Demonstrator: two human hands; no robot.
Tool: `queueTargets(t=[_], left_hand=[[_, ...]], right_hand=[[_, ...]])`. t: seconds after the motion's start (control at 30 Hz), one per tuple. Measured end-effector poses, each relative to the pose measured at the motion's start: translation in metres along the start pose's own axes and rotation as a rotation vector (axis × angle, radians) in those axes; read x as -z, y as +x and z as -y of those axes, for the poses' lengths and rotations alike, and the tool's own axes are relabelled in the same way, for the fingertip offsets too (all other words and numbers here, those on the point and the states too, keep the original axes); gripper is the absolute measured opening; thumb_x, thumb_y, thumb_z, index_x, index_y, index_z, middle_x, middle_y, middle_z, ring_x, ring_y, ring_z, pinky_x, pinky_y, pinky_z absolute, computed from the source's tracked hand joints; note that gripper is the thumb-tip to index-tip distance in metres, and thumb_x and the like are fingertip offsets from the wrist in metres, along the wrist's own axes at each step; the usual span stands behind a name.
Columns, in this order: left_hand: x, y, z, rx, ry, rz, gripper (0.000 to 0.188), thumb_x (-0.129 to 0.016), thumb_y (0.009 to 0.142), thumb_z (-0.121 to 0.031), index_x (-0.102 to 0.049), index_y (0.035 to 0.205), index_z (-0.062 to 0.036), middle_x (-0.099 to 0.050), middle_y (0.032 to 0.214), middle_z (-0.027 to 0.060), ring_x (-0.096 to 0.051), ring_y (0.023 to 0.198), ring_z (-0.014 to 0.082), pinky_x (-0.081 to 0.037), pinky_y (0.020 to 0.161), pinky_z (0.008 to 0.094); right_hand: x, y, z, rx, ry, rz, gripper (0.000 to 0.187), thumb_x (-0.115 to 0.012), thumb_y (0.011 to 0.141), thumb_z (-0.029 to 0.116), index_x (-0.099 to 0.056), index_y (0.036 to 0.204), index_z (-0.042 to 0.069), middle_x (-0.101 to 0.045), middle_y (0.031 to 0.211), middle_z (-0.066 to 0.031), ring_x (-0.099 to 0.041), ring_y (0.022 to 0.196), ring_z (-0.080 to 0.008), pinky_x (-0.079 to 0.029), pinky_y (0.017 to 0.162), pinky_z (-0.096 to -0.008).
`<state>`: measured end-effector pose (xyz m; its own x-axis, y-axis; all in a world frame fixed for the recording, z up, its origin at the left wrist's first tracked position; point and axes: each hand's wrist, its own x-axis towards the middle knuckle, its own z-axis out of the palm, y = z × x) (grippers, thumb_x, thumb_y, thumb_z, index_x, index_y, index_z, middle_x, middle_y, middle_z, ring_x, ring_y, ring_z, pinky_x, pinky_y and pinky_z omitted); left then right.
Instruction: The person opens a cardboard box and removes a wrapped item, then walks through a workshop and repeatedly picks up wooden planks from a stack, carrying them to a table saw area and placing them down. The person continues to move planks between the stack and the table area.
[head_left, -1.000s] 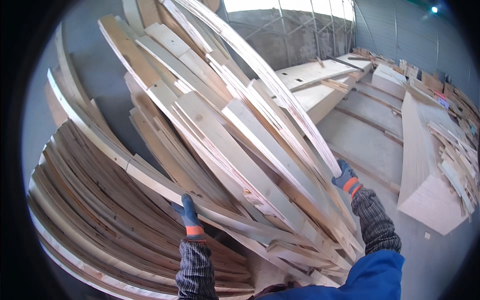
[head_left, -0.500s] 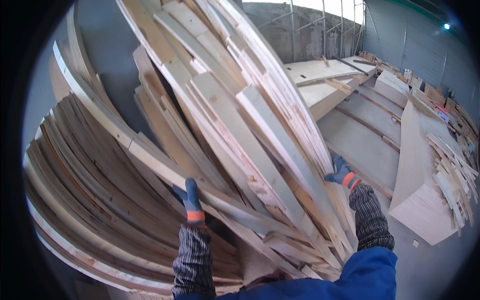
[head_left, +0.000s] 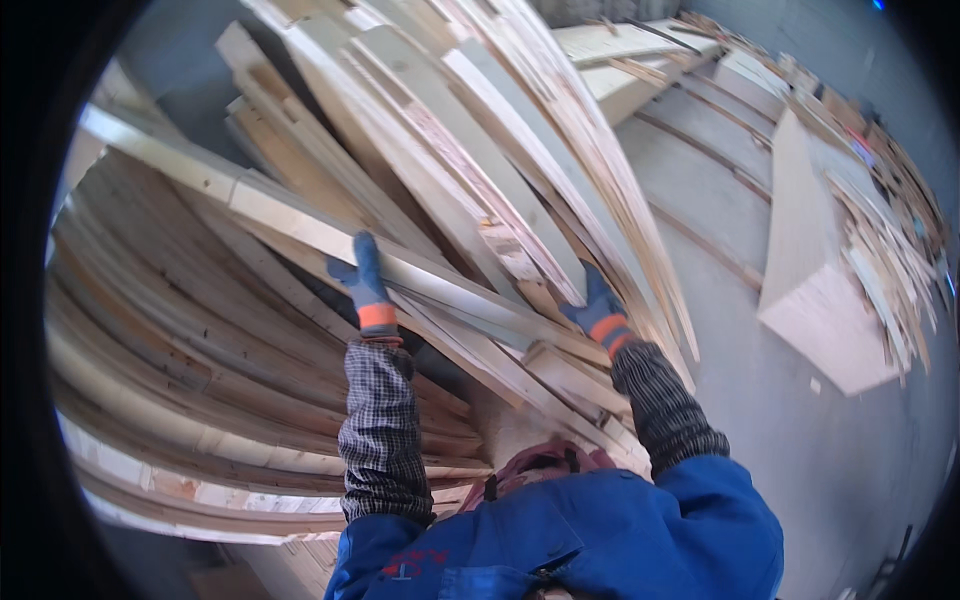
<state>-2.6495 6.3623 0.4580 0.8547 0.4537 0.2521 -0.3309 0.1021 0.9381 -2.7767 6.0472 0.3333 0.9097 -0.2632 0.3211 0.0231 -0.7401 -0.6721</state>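
A: What does each grip have?

B: The left grip [head_left: 362, 272] is on a long pale board [head_left: 285, 218], thumb laid over it and fingers spread at its near edge. The right grip [head_left: 597, 303] is at the lower end of a plank with a pinkish edge [head_left: 505, 175], thumb and fingers parted around that end.

A: Clasped tight?

B: I can't tell for either one; the undersides are hidden.

A: And the wood itself?

B: The board slants from the upper left, past the left grip, down to just below the right one. The plank leans up and away from the right grip, among other leaning planks [head_left: 610, 170].

A: So which step is this?

B: My reading: steadying the board with the left while getting hold of the plank with the right. The next move calls for a sure hold on the plank's end, with the board kept from sliding.

A: Farther out?

B: Left of and below the left grip, a stack of dark-edged boards [head_left: 200, 300]. Well right of the right grip, a pale wooden box-shaped block [head_left: 800, 275] on the floor [head_left: 720, 430], with loose strips [head_left: 880, 270] heaped beyond.
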Motion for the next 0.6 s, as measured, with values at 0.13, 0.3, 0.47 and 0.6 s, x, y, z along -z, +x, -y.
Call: queueTargets(t=[0.13,0.3,0.47,0.6], left_hand=[[0.024,0.017,0.012,-0.028,-0.063,-0.002,0.076,-0.074,0.085,-0.029,-0.032,0.142,0.0002,-0.050,0.128,0.0142,-0.050,0.110,0.0215,-0.043,0.098,0.0359],[0.024,0.010,0.004,0.077,-0.068,0.063,0.081,-0.076,0.080,-0.044,-0.038,0.140,-0.0054,-0.051,0.131,0.0124,-0.054,0.112,0.0211,-0.047,0.094,0.0373],[0.012,0.002,-0.001,0.147,-0.036,0.000,0.090,-0.076,0.078,-0.047,-0.029,0.142,-0.0054,-0.047,0.136,0.0171,-0.053,0.114,0.0283,-0.045,0.101,0.0401],[0.022,0.013,0.009,0.097,-0.089,0.069,0.092,-0.076,0.076,-0.053,-0.031,0.140,-0.0039,-0.051,0.130,0.0176,-0.054,0.113,0.0275,-0.045,0.101,0.0384]], right_hand=[[0.003,-0.011,-0.003,-0.080,-0.045,0.093,0.072,-0.072,0.073,0.033,-0.045,0.134,0.006,-0.061,0.114,-0.0264,-0.059,0.105,-0.0424,-0.048,0.089,-0.0456],[0.097,-0.051,-0.015,-0.159,-0.209,0.047,0.086,-0.070,0.068,0.037,-0.041,0.137,-0.004,-0.059,0.115,-0.0304,-0.060,0.105,-0.0428,-0.048,0.091,-0.0428],[0.226,-0.073,-0.039,-0.185,0.156,-0.186,0.063,-0.077,0.067,0.014,-0.049,0.123,0.006,-0.065,0.097,-0.0096,-0.064,0.088,-0.0216,-0.054,0.080,-0.0361],[0.293,-0.069,-0.035,0.006,-0.071,-0.294,0.022,-0.072,0.079,0.014,-0.065,0.098,0.005,-0.066,0.084,-0.0033,-0.062,0.073,-0.0114,-0.053,0.066,-0.0277]])
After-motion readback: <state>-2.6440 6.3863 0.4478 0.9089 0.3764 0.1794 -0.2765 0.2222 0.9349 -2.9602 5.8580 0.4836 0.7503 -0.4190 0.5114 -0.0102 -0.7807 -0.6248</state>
